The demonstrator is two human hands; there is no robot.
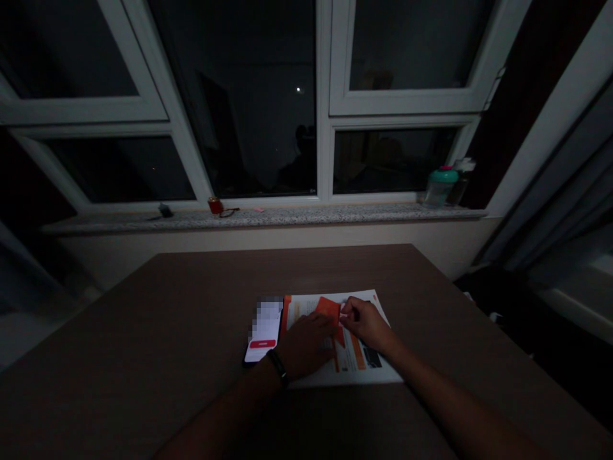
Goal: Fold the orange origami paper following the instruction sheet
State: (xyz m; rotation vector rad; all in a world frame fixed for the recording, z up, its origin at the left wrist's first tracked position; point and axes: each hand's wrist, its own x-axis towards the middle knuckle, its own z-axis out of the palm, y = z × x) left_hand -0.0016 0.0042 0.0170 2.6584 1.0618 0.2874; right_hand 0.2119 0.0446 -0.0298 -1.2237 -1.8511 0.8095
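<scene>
A printed sheet or booklet (383, 372) lies on the brown table (191, 287), with a folded orange paper (328, 306) on top of it. My left hand (306, 345), with a dark band at the wrist, lies flat over the lower left part of the orange paper, fingers stretched out. At the paper's right edge my right hand (361, 319) is closed in a pinch; a small pale piece shows at its fingertips, too dim to make out. A phone (263, 329) with a lit screen lies just left of the printed sheet.
Behind the table runs a speckled window sill (297, 216). On it are a small red jar (215, 205), a small dark object (165, 210) and a teal-lidded bottle (440, 186) beside another bottle. Grey curtains hang at the sides.
</scene>
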